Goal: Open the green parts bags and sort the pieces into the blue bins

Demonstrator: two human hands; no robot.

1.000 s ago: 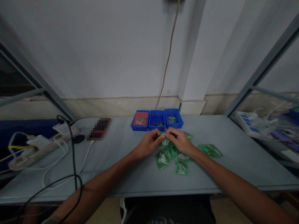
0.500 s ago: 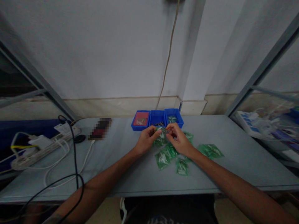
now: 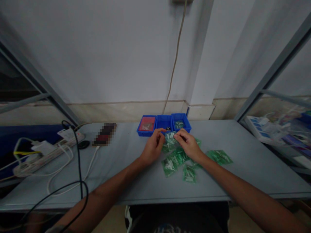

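A small clear plastic bag [image 3: 170, 137] with pale pieces inside is pinched at its right edge by my right hand [image 3: 190, 146], above the table. My left hand [image 3: 152, 147] is at the bag's left side, thumb and forefinger apart; the forefinger reaches to the bag's upper corner, and whether it touches is unclear. Under and in front of my hands lie several green plastic bags [image 3: 169, 165] with pale pieces in them. One green bag [image 3: 189, 174] lies nearest the front edge, and other green bags [image 3: 219, 157] are to the right of my right wrist.
Three joined blue bins stand behind my hands: the left bin [image 3: 139, 128] holds something red, the middle bin [image 3: 163, 120] small dark parts, the right bin [image 3: 186, 120] clear bags. A pixelated phone [image 3: 105, 134], a power strip [image 3: 52, 154] and a black cable [image 3: 78, 161] are at the left.
My left thumb has come off the bag and the left fingers have spread. The clear bag, in my right hand, now shows more fully between the hands.
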